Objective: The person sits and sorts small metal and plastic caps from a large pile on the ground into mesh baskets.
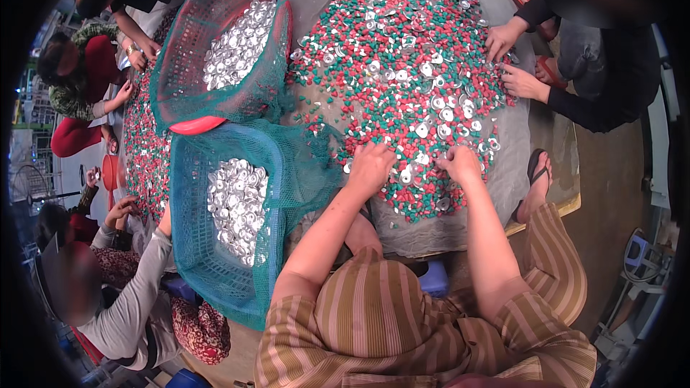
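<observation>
My left hand [371, 167] rests at the near edge of a wide spread of small red, green and white pieces [402, 100]. Its fingers are curled together, and their tips are hidden. Across from it, my right hand [460, 164] is closed in a pinch low over the same spread; whatever is between thumb and finger is too small to name. Silvery ring-shaped metal discs [422, 130] lie scattered among the pieces, several of them between and just beyond my hands.
To my left stands a blue basket [188, 244] lined with green netting [309, 165], holding silvery discs. Behind it, a red basket [172, 50] holds more. A co-worker's hands [525, 82] touch the spread at the right. Other people work along the left side.
</observation>
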A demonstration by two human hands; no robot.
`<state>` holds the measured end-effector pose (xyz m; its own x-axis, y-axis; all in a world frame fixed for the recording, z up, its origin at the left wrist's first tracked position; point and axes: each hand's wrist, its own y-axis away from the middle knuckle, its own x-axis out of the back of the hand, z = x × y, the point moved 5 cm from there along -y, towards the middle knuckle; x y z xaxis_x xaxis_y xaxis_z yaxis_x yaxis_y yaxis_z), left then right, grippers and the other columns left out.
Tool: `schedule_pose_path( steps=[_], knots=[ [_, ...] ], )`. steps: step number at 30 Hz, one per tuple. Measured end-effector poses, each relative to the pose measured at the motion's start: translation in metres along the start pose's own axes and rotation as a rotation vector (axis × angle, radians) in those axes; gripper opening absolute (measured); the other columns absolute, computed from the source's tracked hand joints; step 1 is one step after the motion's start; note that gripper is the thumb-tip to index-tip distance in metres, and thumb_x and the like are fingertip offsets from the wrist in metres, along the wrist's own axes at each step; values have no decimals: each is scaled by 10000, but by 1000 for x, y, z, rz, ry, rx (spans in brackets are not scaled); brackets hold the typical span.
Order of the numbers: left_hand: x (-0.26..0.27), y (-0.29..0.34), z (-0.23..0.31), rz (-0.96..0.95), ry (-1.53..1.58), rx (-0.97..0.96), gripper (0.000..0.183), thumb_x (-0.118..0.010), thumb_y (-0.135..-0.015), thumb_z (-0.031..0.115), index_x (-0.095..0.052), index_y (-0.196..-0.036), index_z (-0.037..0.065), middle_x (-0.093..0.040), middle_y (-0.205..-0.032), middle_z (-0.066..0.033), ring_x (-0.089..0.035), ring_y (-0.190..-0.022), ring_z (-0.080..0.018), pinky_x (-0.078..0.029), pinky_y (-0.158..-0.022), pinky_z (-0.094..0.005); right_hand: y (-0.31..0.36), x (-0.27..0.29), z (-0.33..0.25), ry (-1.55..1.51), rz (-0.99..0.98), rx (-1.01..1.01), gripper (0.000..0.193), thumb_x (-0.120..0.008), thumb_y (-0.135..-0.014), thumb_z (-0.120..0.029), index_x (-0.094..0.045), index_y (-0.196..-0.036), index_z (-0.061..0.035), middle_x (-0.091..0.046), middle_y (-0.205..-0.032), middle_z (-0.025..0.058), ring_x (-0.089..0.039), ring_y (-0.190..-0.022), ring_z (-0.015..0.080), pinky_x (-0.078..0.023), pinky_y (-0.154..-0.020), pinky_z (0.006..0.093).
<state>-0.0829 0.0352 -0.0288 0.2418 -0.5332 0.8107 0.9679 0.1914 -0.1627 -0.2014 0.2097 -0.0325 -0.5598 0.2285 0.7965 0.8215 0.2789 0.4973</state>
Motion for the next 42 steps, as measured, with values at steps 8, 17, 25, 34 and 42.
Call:
schedule_pose_path(
  steps=[8, 17, 25, 34, 42],
  knots=[
    [-5, 4, -46, 48, 1441, 737, 114, -485, -749, 11, -482, -848, 68, -559, -819, -69, -570, -697, -137, -460, -554, -252, -26, -31, 33, -925, 138, -74, 171, -472, -684, 52, -426, -544, -34, -535, -563, 60, -588, -612, 135, -453, -519, 266],
    [-10, 6, -40, -239, 81, 420, 381, -725, -635, 214, -574, -951, 66, -572, -968, -136, -561, -910, -293, -455, -769, -383, 17, -32, -17, -110, 100, 59, 228, -650, -700, -195, -602, -888, -75, -559, -932, 96, -577, -859, 265, -467, -702, 372],
    [-7, 12, -45, -256, 412, 537, 292, -650, -726, 177, -599, -1004, 103, -628, -892, -99, -606, -776, -202, -460, -699, -320, 4, -44, -9, -287, 15, 132, 172, -684, -631, -130, -564, -718, -43, -542, -722, 83, -570, -690, 216, -455, -626, 350],
    [0, 18, -57, -113, 1247, 740, 97, -575, -773, 130, -568, -809, 39, -533, -634, -6, -491, -547, -74, -387, -495, -221, -3, -34, -6, -1330, -212, -24, 180, -443, -584, 94, -345, -590, -57, -494, -674, 51, -386, -418, 98, -236, -308, 199],
    [-7, 23, -37, -84, 737, 429, 136, -644, -730, 123, -553, -794, 45, -559, -622, -18, -551, -562, -145, -445, -535, -295, 15, -31, -32, -423, -84, 434, 194, -589, -689, -58, -549, -876, -89, -525, -686, 57, -522, -564, 153, -387, -475, 286]
  ],
)
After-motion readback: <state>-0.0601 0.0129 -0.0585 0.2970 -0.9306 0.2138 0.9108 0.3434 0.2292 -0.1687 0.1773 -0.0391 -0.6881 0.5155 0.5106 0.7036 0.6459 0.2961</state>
